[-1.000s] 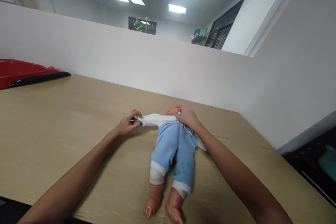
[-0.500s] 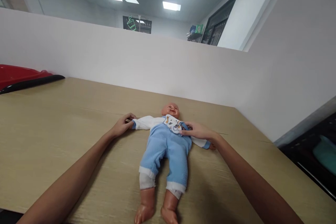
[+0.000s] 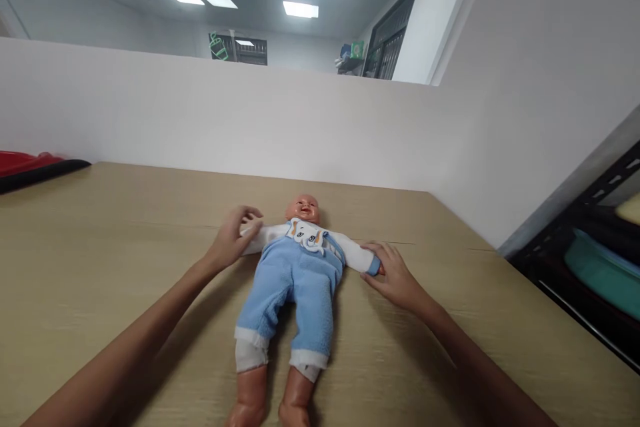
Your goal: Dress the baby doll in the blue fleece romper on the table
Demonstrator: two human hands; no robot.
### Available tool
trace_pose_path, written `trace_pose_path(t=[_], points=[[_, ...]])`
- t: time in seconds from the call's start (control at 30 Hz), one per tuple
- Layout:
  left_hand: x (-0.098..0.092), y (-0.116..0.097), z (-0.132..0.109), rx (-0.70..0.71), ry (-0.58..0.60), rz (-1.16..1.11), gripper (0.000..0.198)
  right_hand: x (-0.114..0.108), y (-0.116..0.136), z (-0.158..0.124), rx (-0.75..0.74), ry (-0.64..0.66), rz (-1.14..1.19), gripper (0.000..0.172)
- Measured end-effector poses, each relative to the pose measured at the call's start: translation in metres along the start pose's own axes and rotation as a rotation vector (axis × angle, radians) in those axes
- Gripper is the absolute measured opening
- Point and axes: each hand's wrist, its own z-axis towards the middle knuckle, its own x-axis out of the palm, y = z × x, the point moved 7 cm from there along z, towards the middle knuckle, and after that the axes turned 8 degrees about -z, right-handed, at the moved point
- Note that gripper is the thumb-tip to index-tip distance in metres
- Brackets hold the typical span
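A baby doll (image 3: 295, 267) lies on its back on the table, feet toward me. It wears fleecy blue overalls with a white animal-face bib (image 3: 309, 235) and a white long-sleeved top. My left hand (image 3: 237, 237) hovers at the sleeve on the left side, fingers curved and apart, partly covering the sleeve's end. On the other side, my right hand (image 3: 395, 275) has thumb and fingers around the doll's blue cuff (image 3: 374, 265) and small hand. White material shows below the trouser hems, above the bare lower legs.
The wooden table (image 3: 125, 267) meets a low white wall (image 3: 200, 127) with a window opening above it. A red item with a black edge (image 3: 45, 173) sits at the far left. At right, a black rack (image 3: 560, 240) holds a teal tray (image 3: 600, 270).
My right hand has moved from the bib's edge to the doll's cuff. My left hand has loosened from the other cuff. The view has turned slightly right.
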Motion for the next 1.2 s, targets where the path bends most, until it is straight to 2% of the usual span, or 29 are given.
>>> trace_pose_path(t=[0.1,0.17,0.2,0.27,0.37,0.47,0.67,0.77,0.87,0.97,1.03,1.13,1.2], points=[[0.06,-0.06,0.016,0.224,0.291,0.025,0.024,0.002,-0.031,-0.011,0.124,-0.022,0.012,0.06],[0.101,-0.082,0.024,0.313,0.46,0.064,0.027,0.006,-0.044,-0.016,0.19,-0.011,0.086,0.057],[0.119,-0.086,0.028,0.333,0.518,0.104,0.027,0.008,-0.047,-0.018,0.219,-0.005,0.128,0.053],[0.15,-0.08,0.037,0.317,0.606,0.175,0.022,0.008,-0.049,-0.02,0.275,-0.015,0.202,0.046],[0.178,-0.064,0.042,0.306,0.68,0.195,0.013,0.003,-0.043,-0.018,0.334,-0.081,0.314,0.045],[0.18,-0.061,0.04,0.355,0.67,0.134,0.015,-0.002,-0.034,-0.005,0.341,-0.127,0.457,0.055],[0.166,-0.077,0.021,0.501,0.645,0.122,0.037,0.002,-0.007,0.043,0.309,-0.185,0.628,0.061],[0.161,-0.079,0.011,0.598,0.608,0.142,0.038,0.018,0.014,0.059,0.326,-0.195,0.635,0.049],[0.155,-0.078,0.009,0.622,0.538,0.081,0.035,0.036,0.044,0.063,0.258,-0.119,0.487,0.03],[0.148,-0.078,0.019,0.536,0.482,-0.079,0.03,0.044,0.07,0.055,0.099,-0.086,0.421,0.035],[0.145,-0.073,0.032,0.399,0.426,-0.205,0.028,0.046,0.073,0.046,0.071,-0.101,0.49,0.035],[0.147,-0.058,0.047,0.184,0.386,-0.302,0.027,0.054,0.058,0.035,0.211,-0.164,0.691,0.029],[0.153,-0.049,0.049,0.144,0.404,-0.253,0.028,0.062,0.046,0.031,0.331,-0.219,0.899,0.027]])
